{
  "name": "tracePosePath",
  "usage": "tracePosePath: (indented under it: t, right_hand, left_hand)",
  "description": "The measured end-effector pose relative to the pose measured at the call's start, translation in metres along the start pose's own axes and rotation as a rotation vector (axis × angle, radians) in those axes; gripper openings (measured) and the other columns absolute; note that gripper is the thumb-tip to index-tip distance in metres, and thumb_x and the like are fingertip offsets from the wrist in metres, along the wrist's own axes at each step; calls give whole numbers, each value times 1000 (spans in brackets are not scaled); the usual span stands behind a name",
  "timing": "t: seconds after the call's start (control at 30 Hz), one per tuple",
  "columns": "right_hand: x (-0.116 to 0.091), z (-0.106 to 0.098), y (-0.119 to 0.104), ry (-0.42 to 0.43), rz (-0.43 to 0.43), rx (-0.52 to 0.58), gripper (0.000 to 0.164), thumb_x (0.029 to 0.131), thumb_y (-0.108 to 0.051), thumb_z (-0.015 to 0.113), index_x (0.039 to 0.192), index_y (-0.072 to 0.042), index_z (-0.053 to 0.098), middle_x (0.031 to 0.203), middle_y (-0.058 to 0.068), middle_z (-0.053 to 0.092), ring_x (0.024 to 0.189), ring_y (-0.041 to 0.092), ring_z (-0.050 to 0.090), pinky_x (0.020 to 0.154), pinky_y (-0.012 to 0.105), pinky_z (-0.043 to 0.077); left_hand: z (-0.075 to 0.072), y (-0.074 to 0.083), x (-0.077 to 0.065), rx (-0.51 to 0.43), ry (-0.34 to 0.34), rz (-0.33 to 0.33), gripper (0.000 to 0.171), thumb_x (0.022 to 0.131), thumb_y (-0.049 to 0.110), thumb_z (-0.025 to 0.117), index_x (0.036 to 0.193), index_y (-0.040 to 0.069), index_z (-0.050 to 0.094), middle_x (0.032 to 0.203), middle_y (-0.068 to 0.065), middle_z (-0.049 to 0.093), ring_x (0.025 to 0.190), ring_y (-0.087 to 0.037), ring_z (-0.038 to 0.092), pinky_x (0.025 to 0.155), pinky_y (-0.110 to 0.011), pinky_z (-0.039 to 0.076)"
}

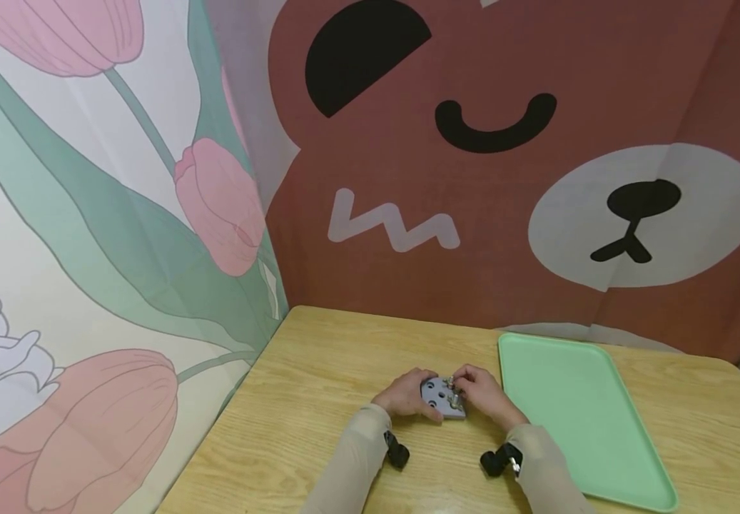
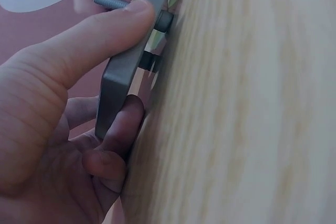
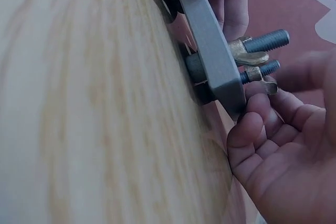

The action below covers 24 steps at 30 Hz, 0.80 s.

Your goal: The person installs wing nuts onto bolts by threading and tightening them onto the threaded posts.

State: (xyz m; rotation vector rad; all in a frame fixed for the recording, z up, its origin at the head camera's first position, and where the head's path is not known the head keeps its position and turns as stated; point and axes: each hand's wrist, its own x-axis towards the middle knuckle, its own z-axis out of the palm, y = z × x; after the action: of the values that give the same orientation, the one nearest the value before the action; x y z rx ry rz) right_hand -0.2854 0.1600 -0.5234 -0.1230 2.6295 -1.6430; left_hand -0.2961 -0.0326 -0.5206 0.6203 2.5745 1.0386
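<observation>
A grey plate [image 1: 437, 397] with several round holes is held just above the wooden table, tilted on edge in the wrist views. My left hand [image 1: 404, 395] grips its left side, thumb on the near face and fingers behind. Two threaded bolts stick out of the plate: a thicker bolt [image 3: 274, 40] and a thinner bolt [image 3: 271, 67]. Each carries a brass-coloured wing nut, the larger wing nut [image 3: 251, 57] sitting close to the plate. Fingers of my right hand [image 1: 484, 392] pinch the smaller wing nut [image 3: 261, 75]. Bolt heads [image 2: 165, 21] show on the plate's underside.
A light green tray [image 1: 584, 414] lies on the wooden table [image 1: 318, 364] just right of my right forearm. Behind the table hangs a bear-print curtain [image 1: 485, 193], with a tulip-print curtain [image 1: 119, 214] at the left. Black wrist cameras [image 1: 398, 453] sit on both sleeves.
</observation>
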Motion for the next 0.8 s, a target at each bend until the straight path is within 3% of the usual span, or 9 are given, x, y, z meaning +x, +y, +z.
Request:
tracePosePath:
  t: [0.13,0.43,0.6,0.8]
  right_hand:
    - [0,-1,-2,-11,36,83,21,98,-6,42,96,3,61,81,9,57,69,20,50,59,29,41]
    - [1,-2,-1,-20,49,99,24,100,-9,41,93,3,60,79,9,57,68,19,50,59,29,42]
    - [0,-3,0,-40,27,96,21,96,-3,42,104,4,60,80,10,58,68,19,50,59,30,42]
    - [-2,-3,0,-70,-20,30,31,88,1,49,116,0,61,76,7,56,65,19,49,58,30,42]
  left_hand:
    - [0,0,0,1,5,2,82,65,35,88,136,17,50,107,7,52,85,-8,49,78,-28,40]
    - [0,3,-1,-3,3,-6,82,65,35,88,136,17,50,108,7,52,85,-8,49,79,-29,40]
    - [0,4,-1,-4,7,-12,82,64,34,88,135,17,51,109,7,52,86,-8,49,79,-29,40]
    - [1,3,-1,-1,10,-14,82,64,34,89,135,18,51,109,7,53,87,-8,49,79,-29,41]
